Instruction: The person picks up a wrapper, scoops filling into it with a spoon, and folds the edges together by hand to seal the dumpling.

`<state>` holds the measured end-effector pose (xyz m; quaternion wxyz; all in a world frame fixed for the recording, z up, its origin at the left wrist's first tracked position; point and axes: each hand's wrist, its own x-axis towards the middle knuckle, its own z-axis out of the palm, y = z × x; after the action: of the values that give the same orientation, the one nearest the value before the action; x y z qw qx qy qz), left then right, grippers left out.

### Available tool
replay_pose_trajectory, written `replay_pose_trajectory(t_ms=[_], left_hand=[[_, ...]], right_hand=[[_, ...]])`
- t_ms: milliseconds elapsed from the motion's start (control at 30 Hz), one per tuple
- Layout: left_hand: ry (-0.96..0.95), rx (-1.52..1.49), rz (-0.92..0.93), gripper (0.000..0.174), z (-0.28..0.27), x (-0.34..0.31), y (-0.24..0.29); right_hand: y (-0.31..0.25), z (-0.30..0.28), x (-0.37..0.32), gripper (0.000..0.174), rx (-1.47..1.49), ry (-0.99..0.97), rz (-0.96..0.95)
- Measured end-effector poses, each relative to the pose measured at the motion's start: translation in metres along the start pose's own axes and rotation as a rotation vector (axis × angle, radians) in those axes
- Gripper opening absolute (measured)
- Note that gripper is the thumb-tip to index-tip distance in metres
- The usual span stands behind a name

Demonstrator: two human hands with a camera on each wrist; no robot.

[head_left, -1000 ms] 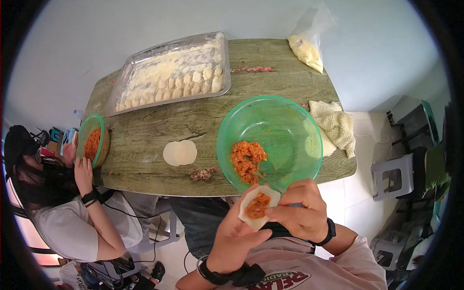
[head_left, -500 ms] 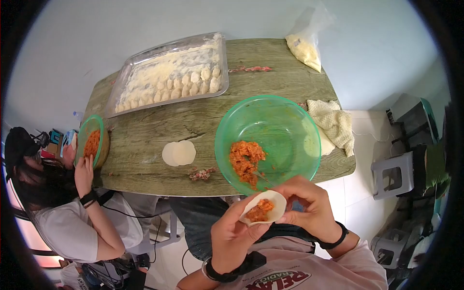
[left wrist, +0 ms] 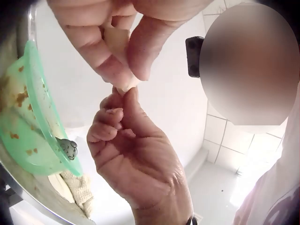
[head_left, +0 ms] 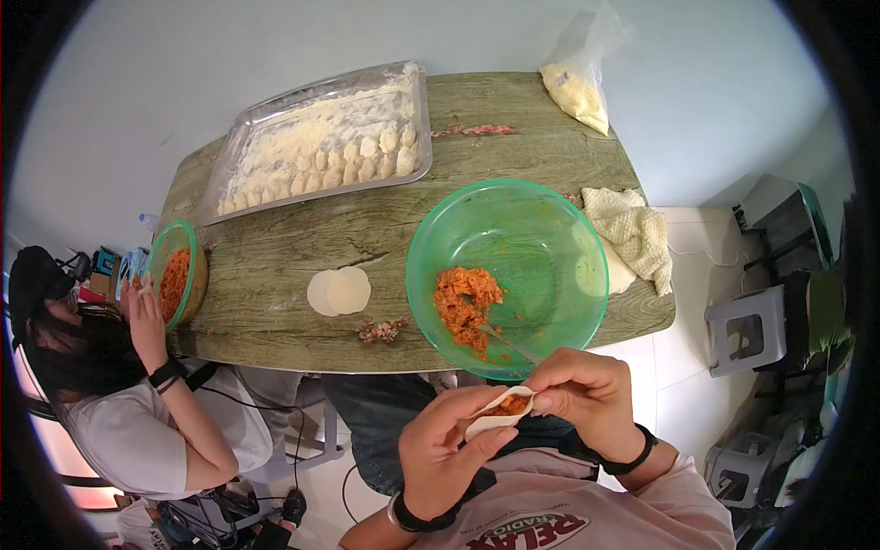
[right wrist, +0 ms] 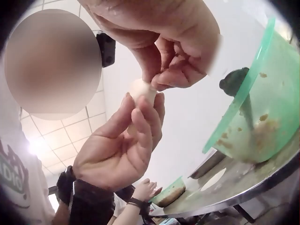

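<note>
Just below the near edge of the tabletop [head_left: 275, 247], the wrapper [head_left: 495, 417] is held between both hands, clear of the bowl [head_left: 412, 275]. The left hand [head_left: 447, 451] cradles it from beneath, fingers curled and thumb against the near edge. The right hand [head_left: 588, 400] pinches the far edge between thumb and forefinger.

The wrapper is folded toward a half-moon, and orange filling [head_left: 511, 404] shows in the open seam. Step in hand, by judgement: closing the fold over the filling. The next move calls for pressing the two edges together along the seam, with the filling clear of the rim.

In the wrist views the wrapper [right wrist: 140, 89] sits at the fingertips of both grips, not in a palm. It is possibly already sealed at that end, but the view is too close to confirm. The spoon [head_left: 510, 346] rests in the bowl.
</note>
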<state>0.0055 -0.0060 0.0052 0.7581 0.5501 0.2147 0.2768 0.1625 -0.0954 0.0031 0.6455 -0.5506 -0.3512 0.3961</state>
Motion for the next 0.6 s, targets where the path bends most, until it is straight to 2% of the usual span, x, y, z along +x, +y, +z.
replay_pose_trajectory(t_ms=[133, 300, 400, 600], left_hand=[[0.007, 0.0, 0.009, 0.037, -0.0009, -0.0001, 0.0003], [-0.007, 0.041, 0.018, 0.035, -0.0022, 0.0006, 0.0017], [-0.015, 0.043, 0.013, 0.035, -0.0014, 0.0006, 0.0013], [0.014, -0.015, -0.016, 0.034, -0.0042, 0.0008, 0.0024]], right_hand=[[-0.0059, 0.003, -0.0001, 0.011, 0.071, 0.027, 0.103], [-0.0005, -0.0004, 0.0044, 0.01, -0.169, 0.015, -0.14], [-0.0052, 0.0009, 0.0035, 0.011, -0.32, 0.036, -0.207], [-0.0064, 0.0, 0.0019, 0.01, -0.246, 0.015, -0.143]])
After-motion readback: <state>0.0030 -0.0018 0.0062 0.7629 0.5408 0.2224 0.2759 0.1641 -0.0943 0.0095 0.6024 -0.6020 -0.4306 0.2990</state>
